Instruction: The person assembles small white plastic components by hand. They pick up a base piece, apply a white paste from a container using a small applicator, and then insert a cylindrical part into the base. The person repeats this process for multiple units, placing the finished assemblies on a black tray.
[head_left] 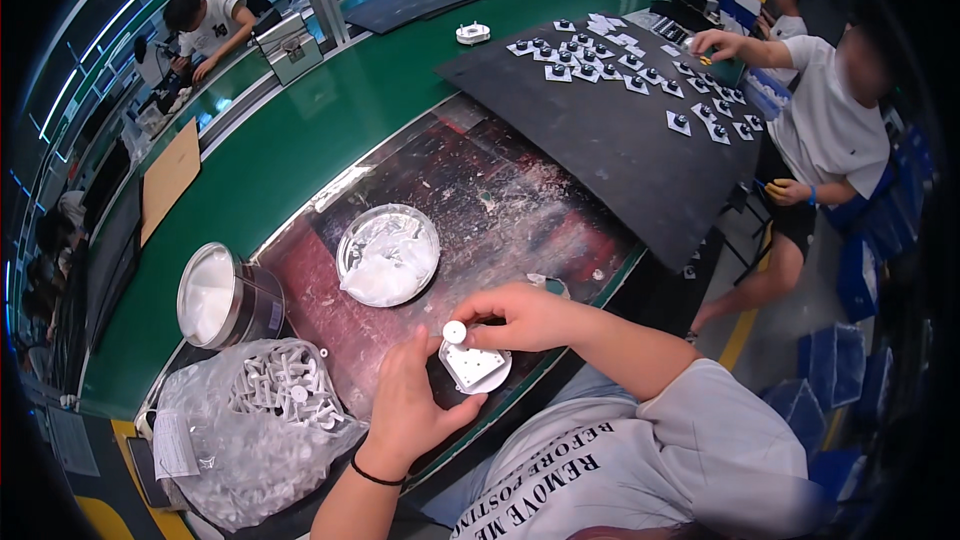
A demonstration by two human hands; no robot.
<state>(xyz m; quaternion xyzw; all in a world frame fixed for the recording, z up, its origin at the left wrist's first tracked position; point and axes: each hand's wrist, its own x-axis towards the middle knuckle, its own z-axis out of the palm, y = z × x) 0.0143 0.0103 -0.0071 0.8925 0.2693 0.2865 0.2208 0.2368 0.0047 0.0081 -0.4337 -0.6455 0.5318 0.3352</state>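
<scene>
White material is showing between your two hands: a flat-faced housing [475,368] is lying to the right of your left hand [408,408], face up, with no clear long axis. Your left hand is closing round it, the thumb pressing its near rim. Your right hand [525,318] is pinching a small round cap [455,331] between thumb and finger. The cap is showing over the housing's far left corner, nearer your right fingertips; whether it is touching the housing, you cannot tell from here.

Both hands are working over the near edge of a scuffed, dark red surface [500,165]. Beyond them a round silver dish [432,233] is holding something white; to the left a metal can [262,305] is standing near a clear plastic bag [215,430] of white stemmed parts [285,380].

Farther off, a black board [600,170] is carrying white cards with dark pieces, and a co-worker's hand [715,42] is hanging over its right side.
</scene>
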